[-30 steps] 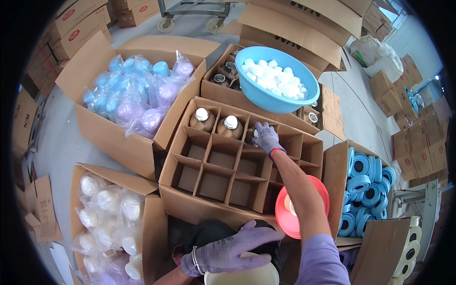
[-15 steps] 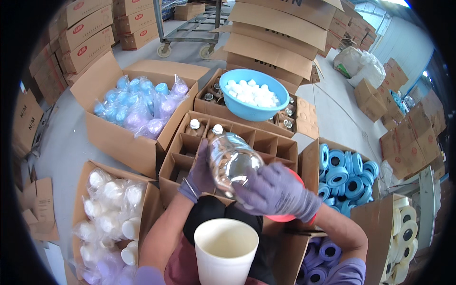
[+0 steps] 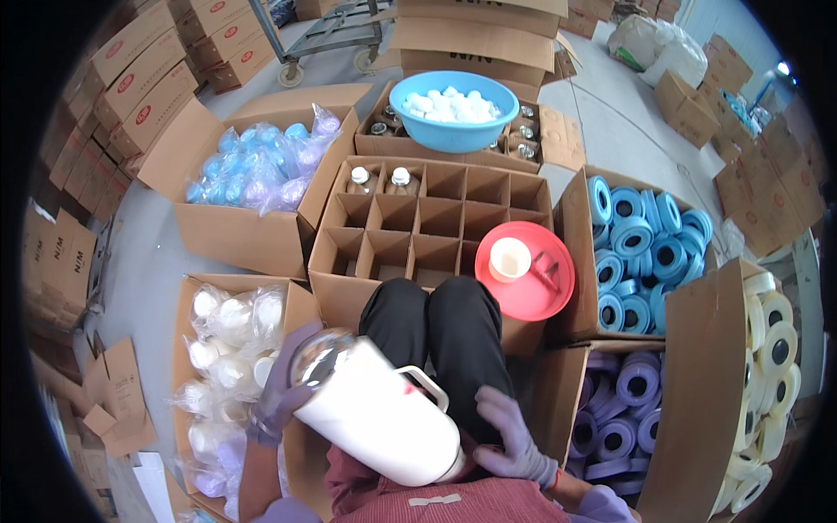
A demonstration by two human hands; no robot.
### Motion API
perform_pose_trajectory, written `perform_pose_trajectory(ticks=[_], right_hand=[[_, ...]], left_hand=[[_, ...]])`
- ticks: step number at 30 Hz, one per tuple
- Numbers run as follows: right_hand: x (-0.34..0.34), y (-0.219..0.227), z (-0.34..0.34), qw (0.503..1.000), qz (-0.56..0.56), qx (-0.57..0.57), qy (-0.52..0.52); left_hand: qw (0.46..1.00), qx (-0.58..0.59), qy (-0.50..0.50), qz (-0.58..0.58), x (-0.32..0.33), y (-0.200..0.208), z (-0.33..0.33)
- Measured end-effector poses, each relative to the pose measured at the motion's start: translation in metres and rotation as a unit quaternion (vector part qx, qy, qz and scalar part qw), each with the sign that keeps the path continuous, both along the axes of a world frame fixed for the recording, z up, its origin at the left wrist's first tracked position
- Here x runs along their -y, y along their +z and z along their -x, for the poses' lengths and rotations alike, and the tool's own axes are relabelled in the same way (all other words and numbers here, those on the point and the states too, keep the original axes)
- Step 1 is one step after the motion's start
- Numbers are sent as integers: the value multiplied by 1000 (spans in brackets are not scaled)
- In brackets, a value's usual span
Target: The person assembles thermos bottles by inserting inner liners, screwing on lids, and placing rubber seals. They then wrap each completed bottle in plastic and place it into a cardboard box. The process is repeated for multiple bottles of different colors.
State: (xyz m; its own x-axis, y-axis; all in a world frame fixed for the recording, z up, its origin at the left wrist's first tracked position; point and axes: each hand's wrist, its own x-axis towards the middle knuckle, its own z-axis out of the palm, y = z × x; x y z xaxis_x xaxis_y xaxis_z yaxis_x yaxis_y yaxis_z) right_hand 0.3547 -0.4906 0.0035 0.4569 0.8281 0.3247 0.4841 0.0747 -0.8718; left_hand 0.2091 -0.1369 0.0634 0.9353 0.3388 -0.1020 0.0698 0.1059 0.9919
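A white jug shell [image 3: 375,410] with a side handle lies tilted across my lap. The mirror-silver end of a glass flask liner [image 3: 318,359] sticks out of its upper left end; the rest of the liner is hidden inside. My left hand [image 3: 283,383] is wrapped round that silver end, where it meets the shell's rim. My right hand [image 3: 513,436], in a grey-purple glove like the left, has its fingers apart beside the shell's lower end and holds nothing. Before my knees stands a divided carton [image 3: 392,266] with two white-capped bottles [image 3: 401,179] in its far left cells.
A red tray [image 3: 545,296] with a small cream cup [image 3: 509,260] rests on the carton's right corner. Farther back is a blue basin [image 3: 453,131] of white caps. Cartons of blue rings [image 3: 629,237], purple rings [image 3: 615,436] and bagged white parts [image 3: 231,318] flank me.
The silver liner has come down from above the divided carton and now sits in the white shell. The shell has tilted over on my lap. My right hand has let go of the liner.
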Motion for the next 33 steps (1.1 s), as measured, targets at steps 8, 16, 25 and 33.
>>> perform_pose_trajectory(ticks=[8,16,25,33], right_hand=[[-65,53,0,966,20,-218,141],[-91,78,-4,929,-109,-224,274],[-127,134,-5,991,-130,10,2],[-137,146,-14,982,-186,34,6]], left_hand=[[977,-70,44,-198,22,-109,130],[994,-73,15,-85,8,-117,108],[990,-33,84,-112,22,-131,66],[988,-16,103,-112,32,-137,35]])
